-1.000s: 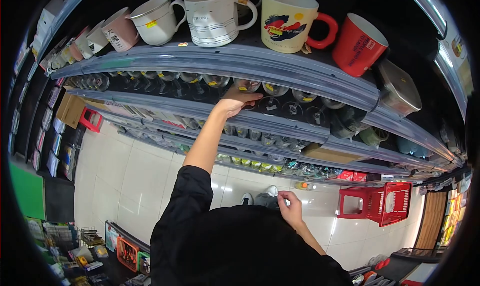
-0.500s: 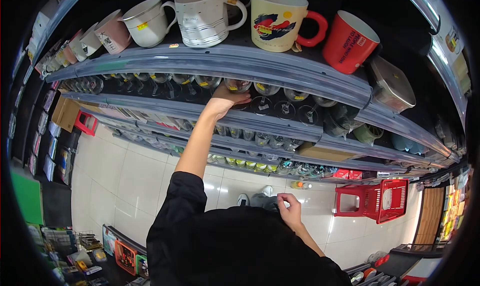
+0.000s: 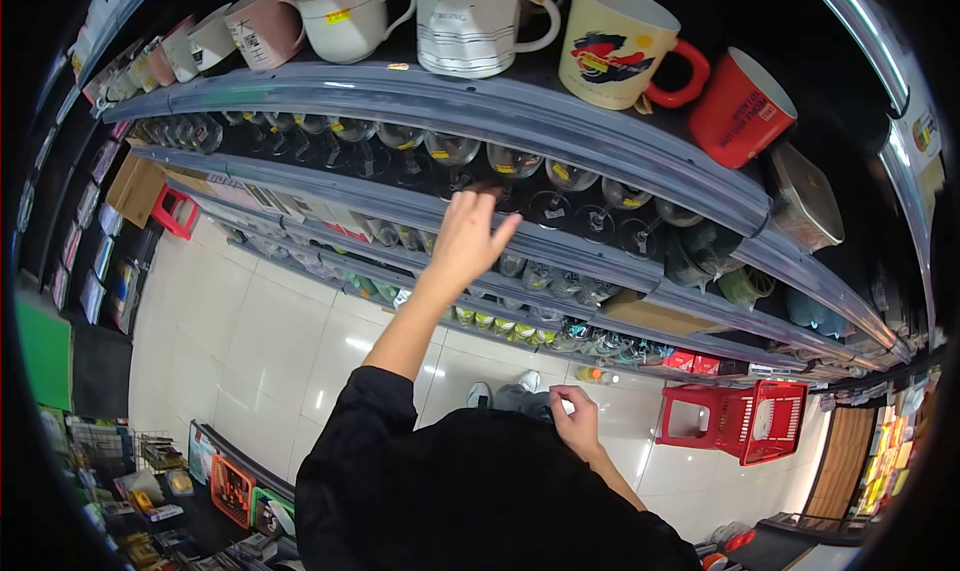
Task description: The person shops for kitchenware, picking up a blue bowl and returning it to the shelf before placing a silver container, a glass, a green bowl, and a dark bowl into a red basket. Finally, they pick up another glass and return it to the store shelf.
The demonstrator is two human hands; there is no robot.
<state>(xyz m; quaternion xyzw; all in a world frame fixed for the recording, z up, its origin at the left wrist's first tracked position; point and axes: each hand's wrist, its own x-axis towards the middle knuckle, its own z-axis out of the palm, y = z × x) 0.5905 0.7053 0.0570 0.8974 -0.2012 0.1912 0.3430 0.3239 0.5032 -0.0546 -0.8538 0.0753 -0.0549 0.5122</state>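
Note:
My left hand [image 3: 468, 233] is at the edge of the wine glass shelf, thumb apart from the fingers; the fingertips are near the glass bases and nothing shows in its grasp. Just above it stands a wine glass [image 3: 514, 161] with a yellow tag, in a row of similar glasses. Low over the floor, my right hand [image 3: 576, 417] is curled with thumb and fingers together; whatever it may hold is too small to make out.
Mugs line the upper shelf, among them a cream mug [image 3: 618, 51] and a red mug [image 3: 742, 109]. A red basket [image 3: 772, 423] adjoins a red stool [image 3: 686, 415] on the tiled floor. Lower shelves [image 3: 400, 216] carry more glassware.
My left hand has drawn back and down from the wine glass it was touching, and its thumb now points outward. My right hand looks unchanged. The view has shifted slightly.

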